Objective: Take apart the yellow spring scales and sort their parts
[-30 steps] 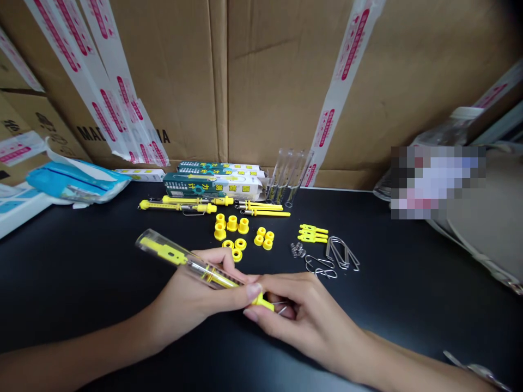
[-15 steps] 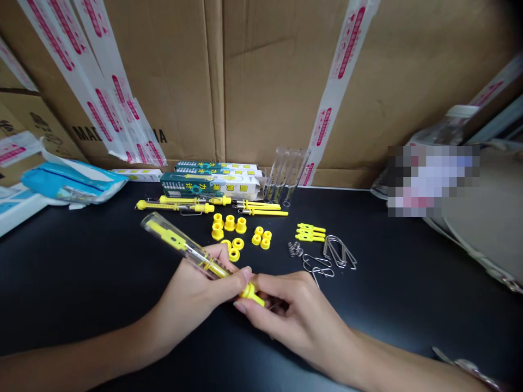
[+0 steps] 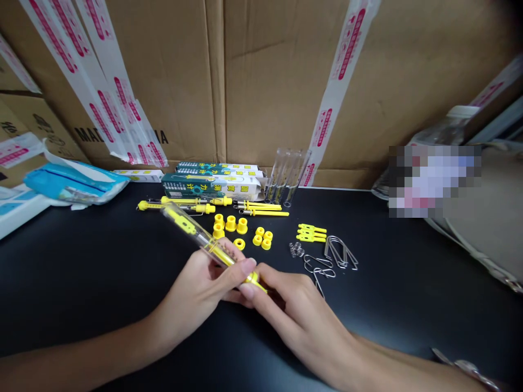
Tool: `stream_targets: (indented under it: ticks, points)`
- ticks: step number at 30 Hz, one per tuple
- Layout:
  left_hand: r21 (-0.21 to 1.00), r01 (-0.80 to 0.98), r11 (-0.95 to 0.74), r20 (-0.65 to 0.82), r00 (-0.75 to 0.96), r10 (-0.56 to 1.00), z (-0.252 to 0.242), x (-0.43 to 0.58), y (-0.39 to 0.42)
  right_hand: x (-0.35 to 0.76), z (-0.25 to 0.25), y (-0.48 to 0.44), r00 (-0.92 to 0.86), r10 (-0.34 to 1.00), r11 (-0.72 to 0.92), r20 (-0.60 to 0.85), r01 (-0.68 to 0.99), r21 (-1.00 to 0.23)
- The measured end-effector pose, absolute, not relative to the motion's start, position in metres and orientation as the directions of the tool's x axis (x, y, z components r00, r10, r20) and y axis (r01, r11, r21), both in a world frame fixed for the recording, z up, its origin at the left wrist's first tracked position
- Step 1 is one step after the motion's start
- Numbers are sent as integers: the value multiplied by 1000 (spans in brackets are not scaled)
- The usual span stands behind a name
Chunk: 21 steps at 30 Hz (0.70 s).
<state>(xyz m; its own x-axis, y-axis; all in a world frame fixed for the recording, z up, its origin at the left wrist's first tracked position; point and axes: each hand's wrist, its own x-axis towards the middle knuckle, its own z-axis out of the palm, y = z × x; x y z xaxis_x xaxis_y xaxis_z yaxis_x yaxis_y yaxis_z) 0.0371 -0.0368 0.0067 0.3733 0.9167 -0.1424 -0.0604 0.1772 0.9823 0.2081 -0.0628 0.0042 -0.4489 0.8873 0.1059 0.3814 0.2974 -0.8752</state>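
Observation:
A tubular spring scale (image 3: 196, 237), a clear tube with yellow parts inside, slants across the middle with its far end to the upper left. My left hand (image 3: 206, 280) is wrapped around the tube, its thumb lying along the top near the lower end. At that end my right hand (image 3: 302, 310) pinches a yellow end cap (image 3: 254, 277), which the fingers partly cover. Whether the cap is fully seated in the tube cannot be seen. Just beyond my hands lie yellow collars (image 3: 231, 223), a yellow ring (image 3: 239, 244) and small yellow caps (image 3: 262, 238).
Metal hooks (image 3: 339, 253), small springs (image 3: 296, 250) and flat yellow pieces (image 3: 311, 233) lie to the right. Behind them are yellow rods (image 3: 265, 213), upright clear tubes (image 3: 286, 177), finished spring scales (image 3: 180, 206) and printed boxes (image 3: 212, 186). A blue packet (image 3: 77, 182) is at left, a bottle (image 3: 443, 128) at right.
The spring scale has shifted a little to the right. My right fingers have closed in around the yellow end cap, against the left thumb, and more of the cap is covered.

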Motion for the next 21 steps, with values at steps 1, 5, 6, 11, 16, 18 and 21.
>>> stream_targets:
  ticks: [1,5,6,11,16,18,21]
  points:
    - [972,-103,213,-155,402,902,6,38,-37,209,4,-64,-445,888,299,114,370,-879]
    - [946,-237,219,-93,450,888,4,41,-39,210,0,-65,-444,889,295,114,364,-883]
    - [946,-247,210,-80,452,888,4,41,-40,210,-1,-64,-449,885,307,119,374,-875]
    - [941,-237,240,-158,318,935,1,37,-45,210,2,-63,-528,824,436,205,360,-825]
    - [928,-274,252,-179,264,948,-9,36,-43,210,4,-60,-563,784,481,262,283,-830]
    - [924,-280,262,-178,293,939,-11,36,-42,209,0,-59,-506,823,431,258,263,-863]
    - [924,-284,256,-163,314,935,-12,37,-41,208,-5,-57,-428,881,321,204,222,-921]
